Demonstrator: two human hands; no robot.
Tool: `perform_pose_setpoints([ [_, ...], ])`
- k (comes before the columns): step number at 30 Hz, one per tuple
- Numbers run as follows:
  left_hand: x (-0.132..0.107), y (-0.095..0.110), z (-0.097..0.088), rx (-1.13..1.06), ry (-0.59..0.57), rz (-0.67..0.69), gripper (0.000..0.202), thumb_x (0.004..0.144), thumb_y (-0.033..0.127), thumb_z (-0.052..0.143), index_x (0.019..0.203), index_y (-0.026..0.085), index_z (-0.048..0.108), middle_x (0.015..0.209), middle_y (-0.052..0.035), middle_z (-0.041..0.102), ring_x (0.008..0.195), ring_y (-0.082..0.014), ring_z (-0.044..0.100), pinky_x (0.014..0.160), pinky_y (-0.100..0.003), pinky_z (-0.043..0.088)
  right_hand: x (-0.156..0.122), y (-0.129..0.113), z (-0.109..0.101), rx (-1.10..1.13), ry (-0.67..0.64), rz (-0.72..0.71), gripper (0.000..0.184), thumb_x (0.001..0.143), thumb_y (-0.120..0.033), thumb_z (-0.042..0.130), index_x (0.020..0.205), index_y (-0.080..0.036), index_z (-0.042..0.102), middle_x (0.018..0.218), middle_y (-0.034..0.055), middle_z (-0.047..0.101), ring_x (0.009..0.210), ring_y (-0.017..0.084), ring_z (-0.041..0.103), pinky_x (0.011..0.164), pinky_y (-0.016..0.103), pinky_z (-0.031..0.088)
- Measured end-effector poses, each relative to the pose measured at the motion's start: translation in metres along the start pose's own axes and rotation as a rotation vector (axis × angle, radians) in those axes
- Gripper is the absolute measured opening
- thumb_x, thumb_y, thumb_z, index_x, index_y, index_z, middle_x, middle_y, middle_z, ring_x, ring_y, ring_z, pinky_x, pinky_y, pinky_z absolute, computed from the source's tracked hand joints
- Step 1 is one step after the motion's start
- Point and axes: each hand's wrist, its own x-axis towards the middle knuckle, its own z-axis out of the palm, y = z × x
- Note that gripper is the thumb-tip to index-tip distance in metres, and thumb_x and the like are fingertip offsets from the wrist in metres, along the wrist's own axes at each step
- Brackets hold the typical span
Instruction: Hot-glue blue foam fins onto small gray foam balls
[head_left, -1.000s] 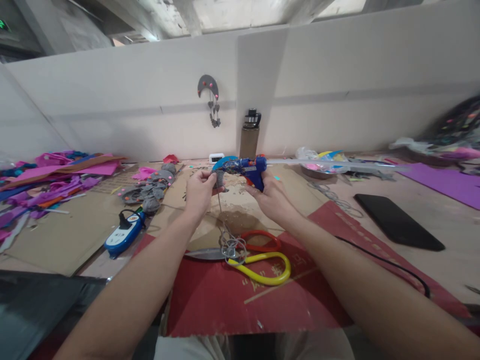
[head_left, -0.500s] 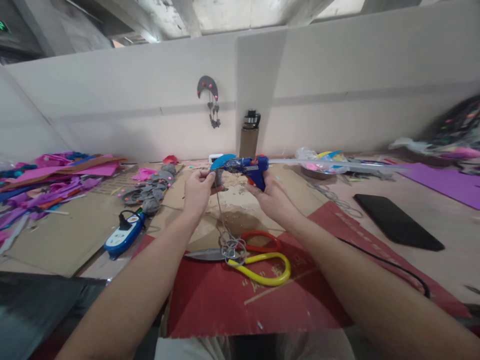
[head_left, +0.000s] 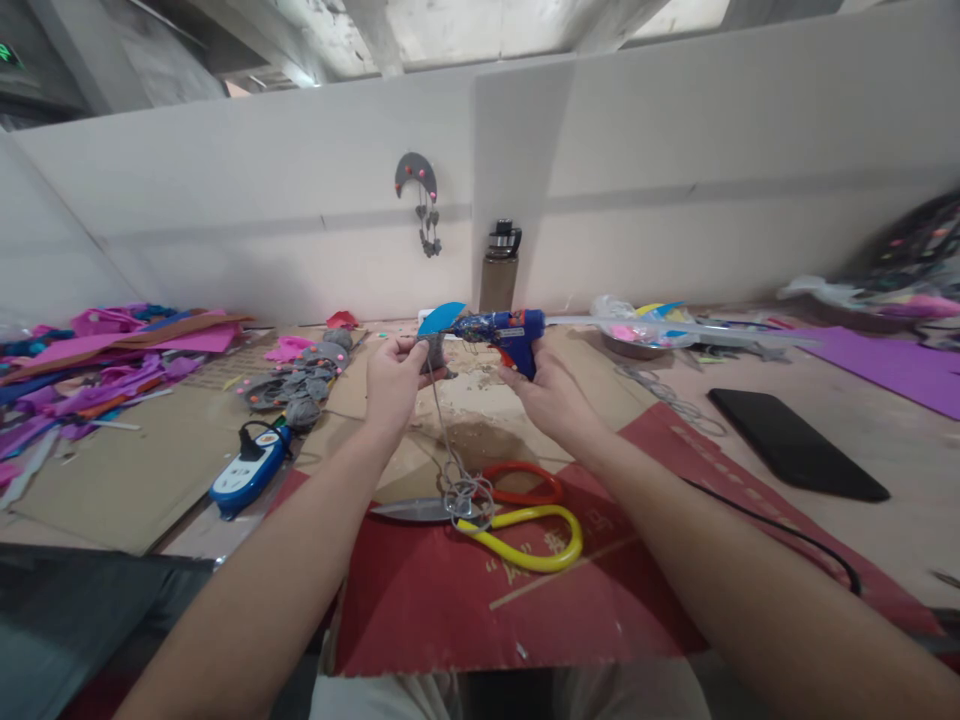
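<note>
My left hand (head_left: 395,382) pinches a small grey felt piece (head_left: 436,352) between thumb and fingers. From it a thin grey cord (head_left: 441,415) hangs down to a loose tangle. A blue curved piece (head_left: 442,318) shows just behind the felt; whether my fingers hold it too is hidden. My right hand (head_left: 553,392) is wrapped around the handle of a blue hot glue gun (head_left: 499,328), whose nozzle points left at the felt. Below my hands, scissors (head_left: 536,560) with one yellow and one red handle lie under the cord tangle.
Red cardboard (head_left: 585,620) covers the front edge. At left are a blue-and-white power strip (head_left: 250,470), grey felt pieces (head_left: 304,385) and coloured scraps (head_left: 112,350). A phone (head_left: 796,443) lies right. A bottle (head_left: 499,275) stands by the wall under a hanging crescent ornament (head_left: 416,175).
The glue gun has shifted slightly right, and its nozzle has drawn back a little from my left fingers. More of the grey felt and blue piece shows now.
</note>
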Motion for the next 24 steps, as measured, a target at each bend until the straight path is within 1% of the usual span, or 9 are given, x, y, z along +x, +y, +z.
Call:
perform_pose_setpoints([
  [8,0.001,0.004,-0.001,-0.032,0.019,0.018,0.016,0.076,0.023,0.064,0.083,0.014,0.053,0.079,-0.0054,0.068,0.069,-0.0175,0.069,0.065,-0.035,0.059,0.002,0.004,-0.002,0.037,0.016,0.011,0.038,0.079,-0.036,0.055,0.114,-0.021,0.053,0.096,0.0079,0.066,0.092,0.026,0.060,0.081,0.040,0.047],
  [12,0.003,0.002,-0.003,-0.028,0.025,0.026,0.017,0.076,0.024,0.064,0.083,0.014,0.053,0.078,-0.0055,0.067,0.070,-0.0173,0.069,0.064,-0.034,0.059,0.007,0.014,0.001,0.058,0.020,0.109,0.031,0.077,-0.038,0.058,0.103,-0.022,0.054,0.079,0.0053,0.065,0.073,0.022,0.060,0.064,0.034,0.047],
  [15,0.004,0.000,-0.004,-0.013,0.019,0.044,0.019,0.076,0.026,0.065,0.084,0.014,0.053,0.078,-0.0047,0.067,0.069,-0.0162,0.068,0.062,-0.033,0.059,0.012,0.028,0.005,0.045,-0.077,0.298,0.023,0.077,-0.035,0.059,0.095,-0.022,0.054,0.068,0.0037,0.062,0.056,0.018,0.056,0.050,0.029,0.042],
  [17,0.003,-0.001,-0.003,0.021,0.012,0.058,0.020,0.075,0.028,0.065,0.083,0.014,0.053,0.077,-0.0040,0.066,0.070,-0.0153,0.067,0.062,-0.033,0.059,0.014,0.037,0.005,-0.020,-0.216,0.410,0.019,0.079,-0.035,0.057,0.089,-0.020,0.054,0.067,0.0054,0.063,0.053,0.017,0.056,0.048,0.028,0.040],
  [18,0.002,-0.002,-0.003,0.051,0.010,0.071,0.021,0.075,0.029,0.065,0.082,0.014,0.053,0.077,-0.0035,0.065,0.070,-0.0145,0.066,0.064,-0.033,0.059,0.015,0.040,0.004,-0.095,-0.278,0.431,0.018,0.079,-0.036,0.057,0.086,-0.019,0.055,0.068,0.0070,0.063,0.055,0.019,0.057,0.050,0.029,0.041],
  [20,0.001,-0.003,-0.003,0.140,0.002,0.129,0.021,0.075,0.032,0.065,0.081,0.015,0.055,0.077,-0.0022,0.064,0.070,-0.0125,0.064,0.067,-0.032,0.059,0.015,0.040,0.000,-0.315,-0.296,0.377,0.019,0.077,-0.036,0.060,0.077,-0.017,0.056,0.071,0.0112,0.063,0.066,0.023,0.061,0.059,0.033,0.043],
  [22,0.000,-0.004,-0.002,0.259,-0.005,0.223,0.019,0.076,0.033,0.063,0.082,0.016,0.058,0.079,-0.0015,0.064,0.070,-0.0114,0.062,0.069,-0.030,0.057,0.013,0.033,-0.001,-0.463,-0.181,0.235,0.018,0.076,-0.033,0.062,0.071,-0.017,0.055,0.079,0.0141,0.064,0.081,0.026,0.061,0.071,0.037,0.044],
  [23,-0.001,-0.005,-0.001,0.326,-0.007,0.276,0.018,0.077,0.033,0.062,0.083,0.016,0.059,0.080,-0.0015,0.064,0.071,-0.0114,0.061,0.070,-0.028,0.055,0.011,0.028,0.000,-0.449,-0.110,0.159,0.017,0.077,-0.032,0.061,0.071,-0.017,0.055,0.083,0.0141,0.063,0.087,0.026,0.059,0.076,0.038,0.043],
  [24,-0.002,-0.005,-0.001,0.395,-0.008,0.329,0.016,0.078,0.032,0.061,0.083,0.017,0.059,0.081,-0.0016,0.064,0.072,-0.0117,0.061,0.071,-0.027,0.054,0.010,0.020,0.003,-0.363,-0.066,0.108,0.016,0.079,-0.032,0.058,0.074,-0.018,0.054,0.086,0.0126,0.063,0.089,0.024,0.058,0.079,0.038,0.043],
])
